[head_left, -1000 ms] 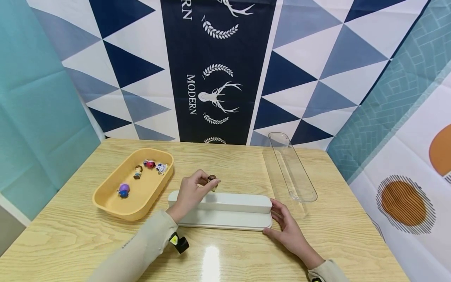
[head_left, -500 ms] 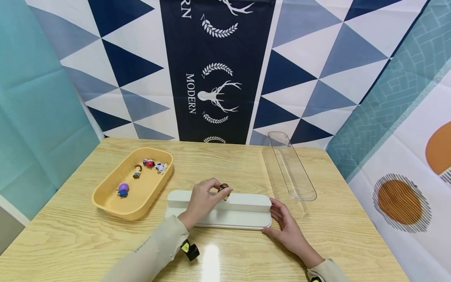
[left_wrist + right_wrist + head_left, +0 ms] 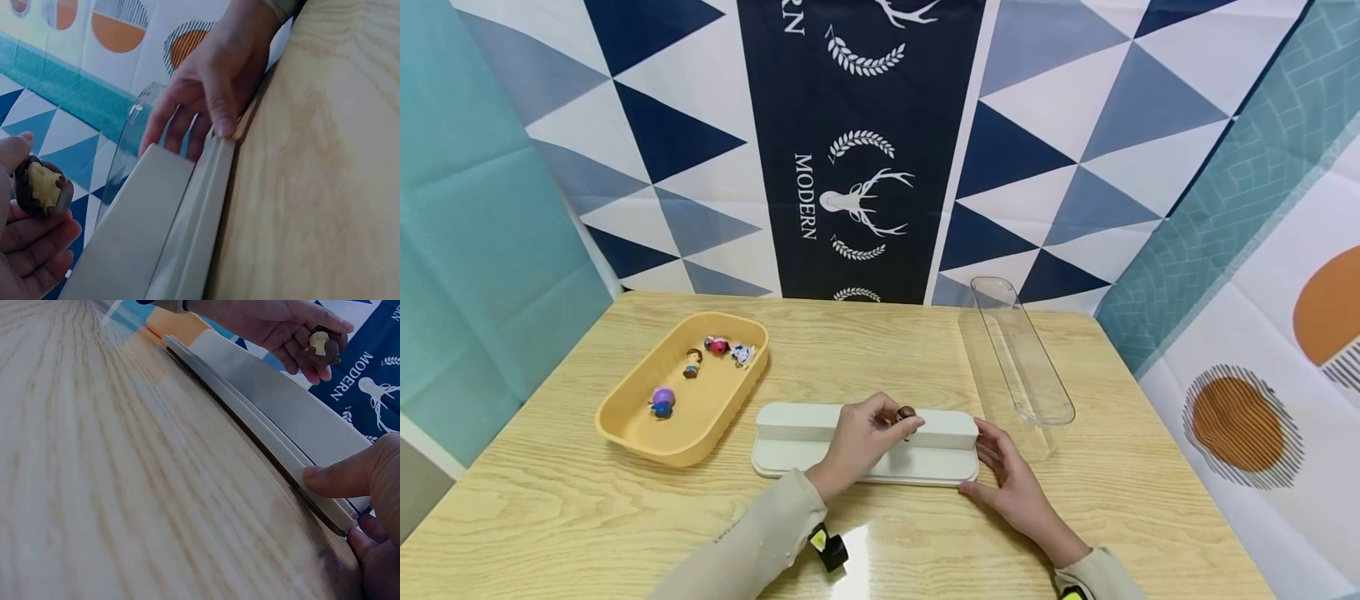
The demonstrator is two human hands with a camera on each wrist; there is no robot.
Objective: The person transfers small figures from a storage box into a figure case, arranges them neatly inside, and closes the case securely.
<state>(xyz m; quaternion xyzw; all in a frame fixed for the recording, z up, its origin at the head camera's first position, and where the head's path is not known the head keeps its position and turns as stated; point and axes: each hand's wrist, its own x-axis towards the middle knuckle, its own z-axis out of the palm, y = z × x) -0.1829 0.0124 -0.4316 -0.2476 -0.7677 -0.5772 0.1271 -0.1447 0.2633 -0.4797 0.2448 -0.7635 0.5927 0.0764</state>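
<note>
Wooden table [image 3: 587, 517] fills the view, carrying a yellow tray [image 3: 625, 429] of small figures and a white stepped stand [image 3: 797, 457]. Right hand [image 3: 1011, 483] rests with loose, straight fingers against the stand's right end. Left hand [image 3: 861, 437] pinches a little brown figure [image 3: 906, 414] just above the stand's upper step.

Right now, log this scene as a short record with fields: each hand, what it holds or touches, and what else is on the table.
left hand: pinches a small brown figure over the white stand
right hand: fingers straight, touching the right end of the white stand
yellow tray: left of the stand, four small figures inside
clear lid: lies on the table, right of the stand
</note>
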